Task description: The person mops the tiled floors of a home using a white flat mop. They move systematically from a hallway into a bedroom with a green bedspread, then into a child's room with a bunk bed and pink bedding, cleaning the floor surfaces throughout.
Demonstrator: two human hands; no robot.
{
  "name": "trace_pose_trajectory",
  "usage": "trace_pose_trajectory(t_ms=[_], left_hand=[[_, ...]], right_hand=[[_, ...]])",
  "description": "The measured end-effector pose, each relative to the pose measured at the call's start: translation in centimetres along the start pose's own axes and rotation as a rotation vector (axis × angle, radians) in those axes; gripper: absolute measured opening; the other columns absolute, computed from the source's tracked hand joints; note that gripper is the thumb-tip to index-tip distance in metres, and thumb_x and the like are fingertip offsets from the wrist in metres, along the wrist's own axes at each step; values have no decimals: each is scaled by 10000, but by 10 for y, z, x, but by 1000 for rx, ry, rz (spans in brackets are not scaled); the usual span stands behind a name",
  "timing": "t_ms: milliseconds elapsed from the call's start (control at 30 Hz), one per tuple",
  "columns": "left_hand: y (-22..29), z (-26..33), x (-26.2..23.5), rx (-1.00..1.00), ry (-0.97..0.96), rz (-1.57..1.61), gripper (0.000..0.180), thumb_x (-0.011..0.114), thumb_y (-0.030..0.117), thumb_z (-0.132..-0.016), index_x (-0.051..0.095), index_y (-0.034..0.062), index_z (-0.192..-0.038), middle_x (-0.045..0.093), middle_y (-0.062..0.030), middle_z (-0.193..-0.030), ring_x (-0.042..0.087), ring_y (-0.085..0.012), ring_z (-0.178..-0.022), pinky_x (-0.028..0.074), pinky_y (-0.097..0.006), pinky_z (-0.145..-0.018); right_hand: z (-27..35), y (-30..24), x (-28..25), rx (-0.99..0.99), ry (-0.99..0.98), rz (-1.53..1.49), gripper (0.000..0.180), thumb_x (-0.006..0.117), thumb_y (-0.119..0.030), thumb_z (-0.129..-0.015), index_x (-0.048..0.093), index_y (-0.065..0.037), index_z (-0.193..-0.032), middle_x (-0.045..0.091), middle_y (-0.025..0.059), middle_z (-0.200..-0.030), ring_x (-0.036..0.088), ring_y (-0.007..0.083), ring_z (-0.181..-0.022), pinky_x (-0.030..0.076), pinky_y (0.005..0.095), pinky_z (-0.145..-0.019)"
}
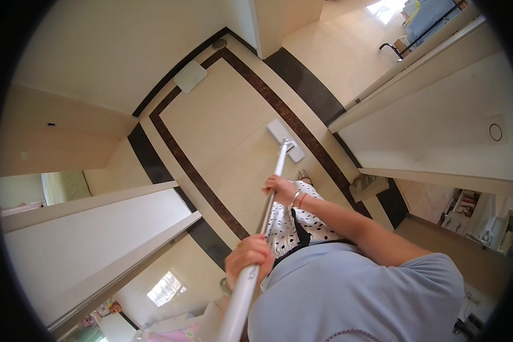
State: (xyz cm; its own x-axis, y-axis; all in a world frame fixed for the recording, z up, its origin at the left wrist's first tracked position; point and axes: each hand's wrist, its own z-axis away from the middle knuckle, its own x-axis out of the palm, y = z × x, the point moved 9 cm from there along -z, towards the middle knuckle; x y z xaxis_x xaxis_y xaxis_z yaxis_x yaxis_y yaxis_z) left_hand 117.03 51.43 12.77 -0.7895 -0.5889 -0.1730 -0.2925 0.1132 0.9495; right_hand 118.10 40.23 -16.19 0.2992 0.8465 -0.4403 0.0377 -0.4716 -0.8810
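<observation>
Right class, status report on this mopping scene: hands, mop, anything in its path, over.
Left hand gripping mop handle low, right hand gripping higher. Flat mop head on tiled floor. White mat beyond, apart from mop.

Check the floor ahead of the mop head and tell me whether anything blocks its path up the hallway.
Nothing visible blocks it. The mop head lies on bare tile; the only thing ahead is a flat white mat against the far wall, well apart. Both hands grip the handle.

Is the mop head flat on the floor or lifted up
Flat on the floor. The white mop head lies level against the tiles, its handle slanting up through the right hand and the left hand.
</observation>
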Motion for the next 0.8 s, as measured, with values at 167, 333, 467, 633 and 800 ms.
trace_pose_trajectory(t_ms=[167, 333, 467, 633, 800], left_hand=[[-52, -29, 39, -64, -95, 75, 216, 708, -81, -761, 534, 41, -721, 639, -77, -773, 654, -227, -797, 477, -465, -958], [-75, -26, 53, -20, -114, 68, 248, 707, -86, -777, 514, 54, -710, 630, -66, -762, 655, -208, -797, 475, -425, -982], [-53, -20, 29, -144, 52, 130, 213, 683, -83, -797, 534, 48, -719, 644, -72, -778, 661, -213, -830, 460, -462, -997], [-22, -52, -25, -262, 129, 110, 206, 678, -70, -808, 529, 48, -729, 626, -56, -771, 644, -202, -819, 448, -468, -1006], [-7, -22, -34, -187, 105, 4, 235, 683, -89, -782, 510, 57, -716, 609, -52, -732, 645, -199, -755, 468, -468, -983]], right_hand=[[4, 52, -76, 187, 71, 133, 241, 766, -133, -723, 546, -81, -809, 585, 83, -831, 571, 307, -875, 477, 400, -794], [25, 75, -60, 193, 234, 251, 157, 714, -162, -764, 580, -86, -791, 604, 105, -913, 554, 332, -950, 482, 432, -872], [28, 63, -33, 299, 205, 146, 116, 673, -144, -804, 579, -76, -809, 610, 116, -935, 543, 363, -980, 455, 440, -945], [-27, 9, -20, 255, 78, 8, 81, 630, -64, -805, 559, -79, -769, 564, 75, -781, 575, 277, -841, 297, 502, -1097], [-27, -11, 14, 180, 38, -70, 90, 595, -10, -795, 538, -77, -776, 542, 59, -782, 569, 267, -876, 252, 494, -1155]])
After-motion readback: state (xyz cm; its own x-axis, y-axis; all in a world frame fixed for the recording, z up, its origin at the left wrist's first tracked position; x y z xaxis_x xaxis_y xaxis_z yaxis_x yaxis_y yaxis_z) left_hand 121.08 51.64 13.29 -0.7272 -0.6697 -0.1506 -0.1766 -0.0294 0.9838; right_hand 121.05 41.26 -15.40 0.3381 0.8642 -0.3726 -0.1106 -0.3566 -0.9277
